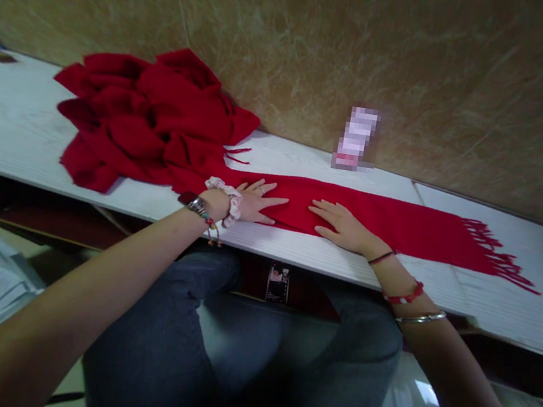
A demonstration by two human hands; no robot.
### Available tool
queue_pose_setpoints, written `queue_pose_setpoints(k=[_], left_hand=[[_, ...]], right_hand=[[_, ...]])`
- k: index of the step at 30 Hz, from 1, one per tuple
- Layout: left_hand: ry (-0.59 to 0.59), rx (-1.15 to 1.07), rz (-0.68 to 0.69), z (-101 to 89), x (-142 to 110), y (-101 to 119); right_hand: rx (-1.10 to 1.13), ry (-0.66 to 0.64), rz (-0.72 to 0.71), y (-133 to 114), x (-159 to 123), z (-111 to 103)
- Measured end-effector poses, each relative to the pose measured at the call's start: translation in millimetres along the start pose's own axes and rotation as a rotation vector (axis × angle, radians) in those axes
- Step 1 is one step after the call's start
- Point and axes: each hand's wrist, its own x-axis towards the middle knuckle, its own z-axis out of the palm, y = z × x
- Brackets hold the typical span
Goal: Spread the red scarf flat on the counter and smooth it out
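Your open left hand (254, 205) and right hand (344, 230) rest spaced along the red scarf (400, 223), gripping nothing, right nearer its fringe (512, 270).

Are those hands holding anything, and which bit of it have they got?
Nothing is gripped: the left hand and the right hand lie open, palms down, on the spread-out part of the red scarf.

A white table (6, 109) runs along a brown, marble-patterned wall (323, 49), a blurred pink-and-white object (356, 138) at its foot. A small dark screen (278, 283) shows below the table's front edge.
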Motion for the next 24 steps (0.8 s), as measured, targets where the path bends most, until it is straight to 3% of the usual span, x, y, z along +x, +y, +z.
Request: queue_pose_setpoints(k=[4,6,9,14,19,24], left_hand=[[0.059,0.048,0.193,-11.7,-3,18],[0.076,0.040,0.217,-13.8,-1,28],[0.054,-0.011,0.146,-3.0,7,31],[0.074,-0.004,0.034,24.0,17,16],[0.028,-0.042,-0.046,7.1,8,32],[0.144,-0.031,-0.054,-6.3,10,59]], right_hand=[[0.015,0.015,-0.002,0,0,-1],[0.019,0.019,0.001,-1,1,-2],[0.021,0.018,0.008,-1,1,-2],[0.023,0.018,-0.004,0,1,-1],[0.006,0.018,-0.002,-1,1,-1],[0.009,0.025,-0.003,0,2,-1]])
